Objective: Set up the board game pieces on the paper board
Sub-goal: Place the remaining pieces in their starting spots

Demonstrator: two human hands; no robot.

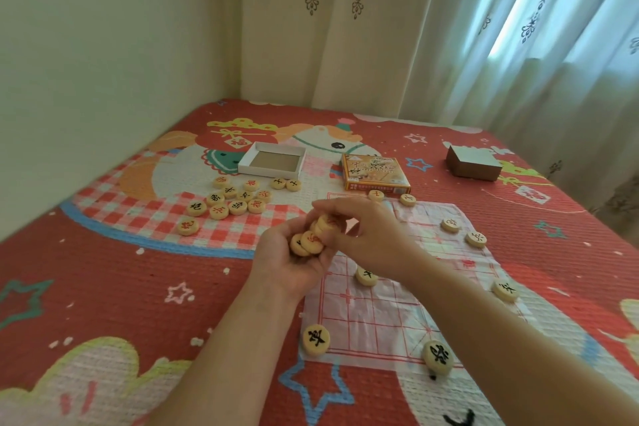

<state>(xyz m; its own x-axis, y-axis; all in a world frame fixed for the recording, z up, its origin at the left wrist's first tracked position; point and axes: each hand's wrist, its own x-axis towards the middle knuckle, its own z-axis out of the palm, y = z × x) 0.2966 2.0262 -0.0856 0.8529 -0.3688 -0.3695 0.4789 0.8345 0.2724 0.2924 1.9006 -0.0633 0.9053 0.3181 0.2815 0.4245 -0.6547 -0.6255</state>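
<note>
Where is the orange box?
Head view: the orange box lies flat on the bedspread, just past the paper board's far edge, right of the open white tray.

The discs [313,235] in the left hand [287,256] look like pale wood, smooth with a slight sheen. Under the right hand [370,239] the board [380,318] is thin crinkly paper, kinda see-through. The bed cover [121,287] around both is nubby matt cloth. Past the hands, the tray [247,162] is matt white card, printed box [375,174] a bit glossier.
</note>
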